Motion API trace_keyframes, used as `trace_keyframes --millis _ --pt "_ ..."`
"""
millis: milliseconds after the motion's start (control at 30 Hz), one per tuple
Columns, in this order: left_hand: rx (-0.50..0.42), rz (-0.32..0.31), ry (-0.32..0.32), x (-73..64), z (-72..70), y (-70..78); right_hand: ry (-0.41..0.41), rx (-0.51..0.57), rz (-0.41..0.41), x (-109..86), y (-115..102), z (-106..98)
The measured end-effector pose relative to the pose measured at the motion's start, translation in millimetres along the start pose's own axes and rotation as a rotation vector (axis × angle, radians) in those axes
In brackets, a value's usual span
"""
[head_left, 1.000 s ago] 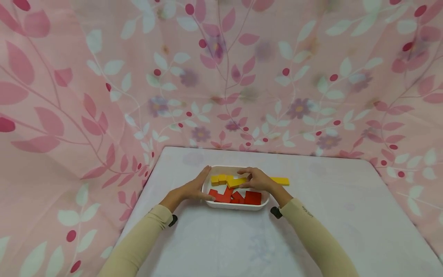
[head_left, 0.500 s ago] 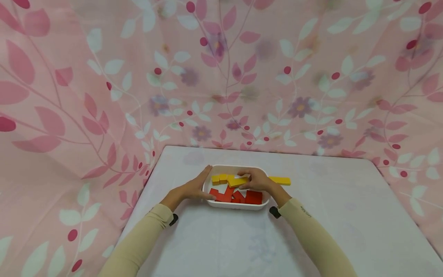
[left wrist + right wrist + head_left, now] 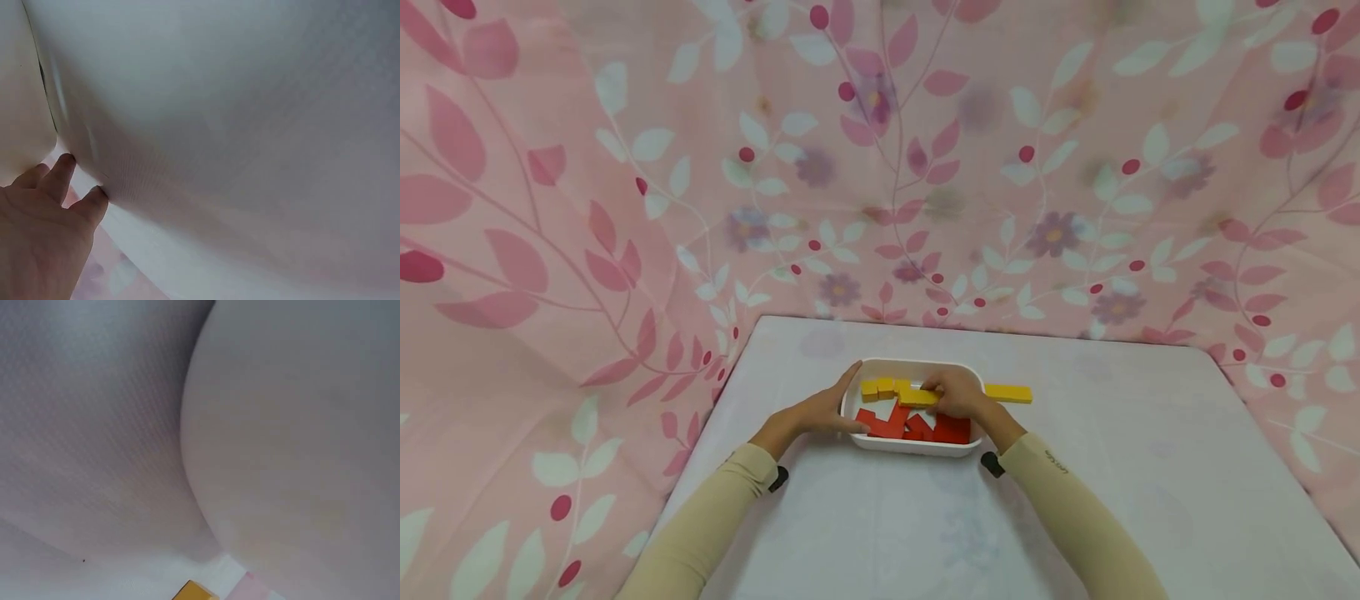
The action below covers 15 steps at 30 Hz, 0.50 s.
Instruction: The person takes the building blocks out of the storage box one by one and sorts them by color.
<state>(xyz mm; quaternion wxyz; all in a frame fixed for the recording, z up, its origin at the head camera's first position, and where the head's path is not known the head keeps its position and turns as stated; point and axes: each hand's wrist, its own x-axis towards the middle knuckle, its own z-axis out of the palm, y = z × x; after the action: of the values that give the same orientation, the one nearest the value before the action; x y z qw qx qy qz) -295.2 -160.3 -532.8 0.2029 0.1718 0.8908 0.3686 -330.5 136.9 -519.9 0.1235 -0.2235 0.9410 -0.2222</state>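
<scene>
A pink floral backdrop [image 3: 970,192] fills the scene toward 12 o'clock, behind a pale tabletop [image 3: 1150,467]. Two beige sleeves [image 3: 703,512] reach in from 7 and 5 o'clock. A white tray [image 3: 917,448] sits at the centre. At its 9 o'clock end the left hand [image 3: 820,410] spreads against the rim, its grip open, fingers and thumb apart. The right hand [image 3: 958,395] enters from 4 o'clock, its grip pinching a yellow block [image 3: 916,398] inside the tray. In the tray, a stepped red piece [image 3: 883,427] lies toward 7 o'clock and a broad red block [image 3: 952,430] toward 4. Just beyond the rim at 3 o'clock lies another yellow bar [image 3: 1009,393]. Smallest, two yellow cubes [image 3: 869,391] sit side by side at 10 o'clock within the tray.
</scene>
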Motion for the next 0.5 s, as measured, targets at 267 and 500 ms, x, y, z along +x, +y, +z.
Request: trace_keyframes --millis 267,500 --pt "0.015 0.060 0.018 3.0 -0.3 -3.5 -0.004 0.093 -0.049 1.6 4.0 1.8" --pt "0.015 0.025 0.015 3.1 1.2 -4.7 0.027 0.133 -0.063 -1.4 4.5 -1.6"
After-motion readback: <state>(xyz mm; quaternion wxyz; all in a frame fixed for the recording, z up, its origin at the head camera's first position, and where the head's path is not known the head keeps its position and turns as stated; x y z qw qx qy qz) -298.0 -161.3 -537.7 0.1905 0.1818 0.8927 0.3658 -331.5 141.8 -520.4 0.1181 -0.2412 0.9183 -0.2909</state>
